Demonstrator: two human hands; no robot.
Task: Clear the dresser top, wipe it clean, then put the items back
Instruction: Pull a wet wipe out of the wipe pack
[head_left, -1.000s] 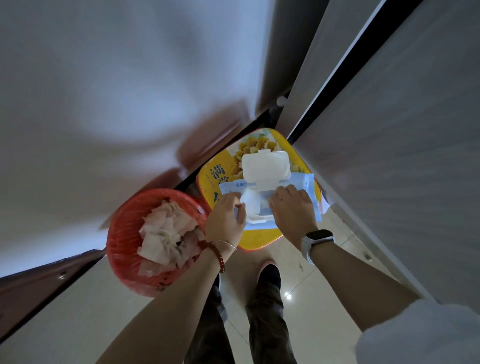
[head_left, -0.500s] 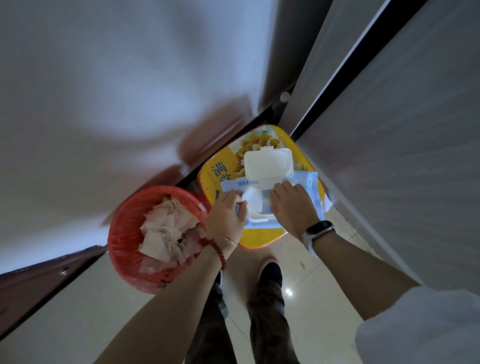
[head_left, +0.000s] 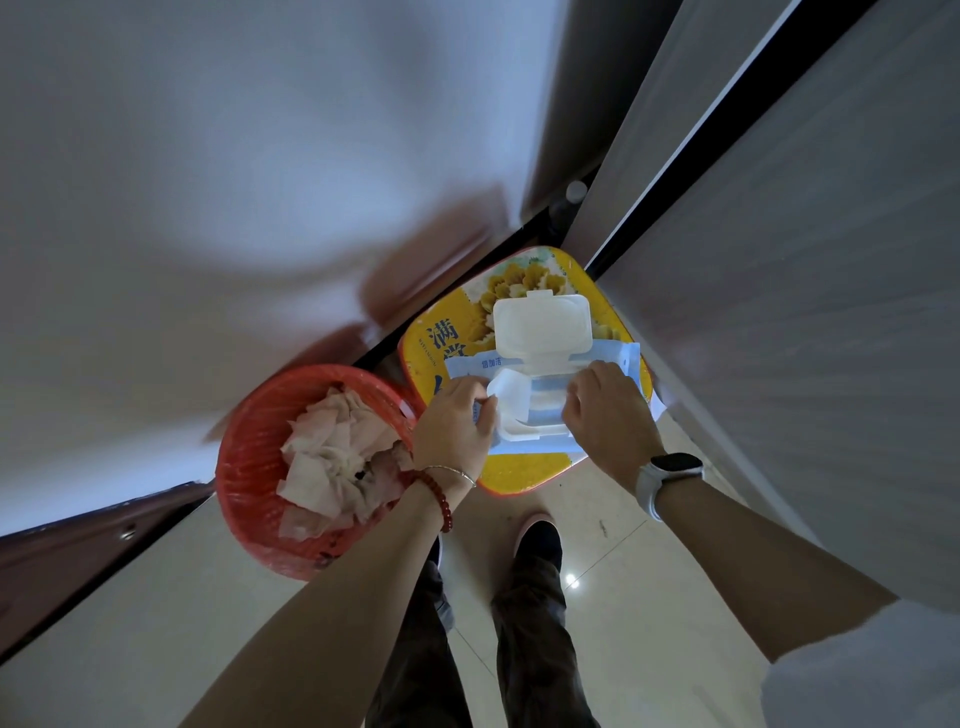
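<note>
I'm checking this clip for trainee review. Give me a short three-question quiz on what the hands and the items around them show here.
1. True or false: the lid of the wet wipes pack is flipped open.
2. What does the wipes pack rest on?
A. the red bin
B. the yellow stool
C. the floor
3. Fill in: the red bin holds used ____.

Key:
1. True; the left hand and right hand are both at its opening.
2. B, the yellow stool.
3. Tissues.
</note>
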